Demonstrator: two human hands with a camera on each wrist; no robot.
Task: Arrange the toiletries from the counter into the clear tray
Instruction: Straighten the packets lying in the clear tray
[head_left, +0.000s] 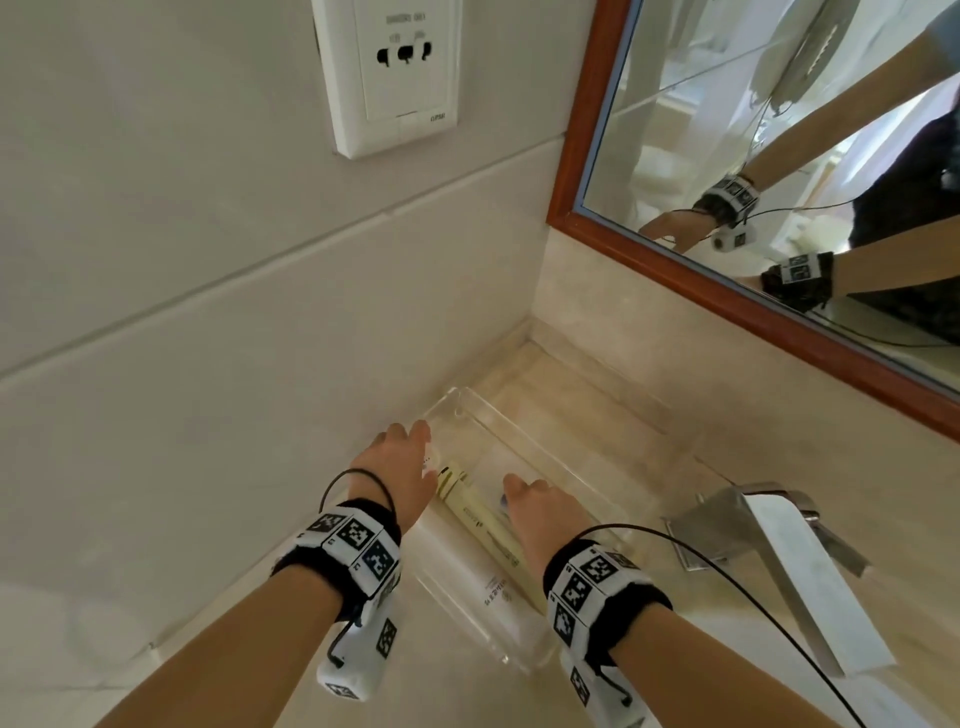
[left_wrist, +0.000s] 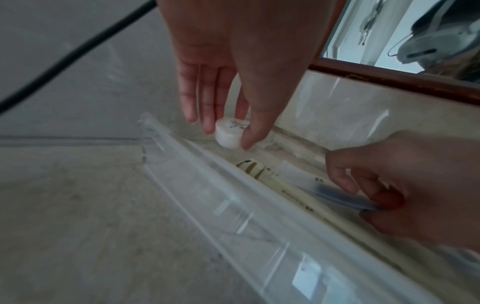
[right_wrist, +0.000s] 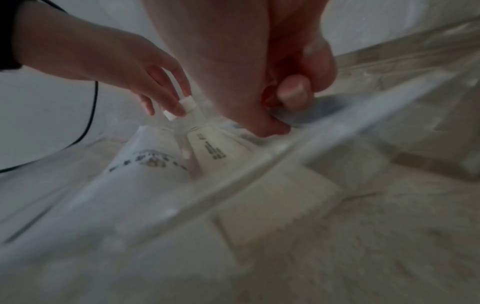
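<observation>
The clear tray (head_left: 524, 441) lies on the beige counter in the wall corner. Inside it are a long cream packet (head_left: 485, 527) and a white tube (head_left: 467, 577) with print. My left hand (head_left: 422, 448) pinches a small white round container (left_wrist: 231, 128) between thumb and fingertips, at the tray's far left side. My right hand (head_left: 519, 493) reaches into the tray and pinches a flat clear packet with blue inside (left_wrist: 337, 195), low over the cream packet (right_wrist: 215, 148). The right wrist view shows the right hand (right_wrist: 283, 109) through the tray wall (right_wrist: 298, 144).
A steel faucet (head_left: 779, 561) stands just right of the tray. Tiled walls hem the tray on the left and behind. A wood-framed mirror (head_left: 649, 249) hangs above the counter, and a white socket plate (head_left: 395, 73) is on the left wall.
</observation>
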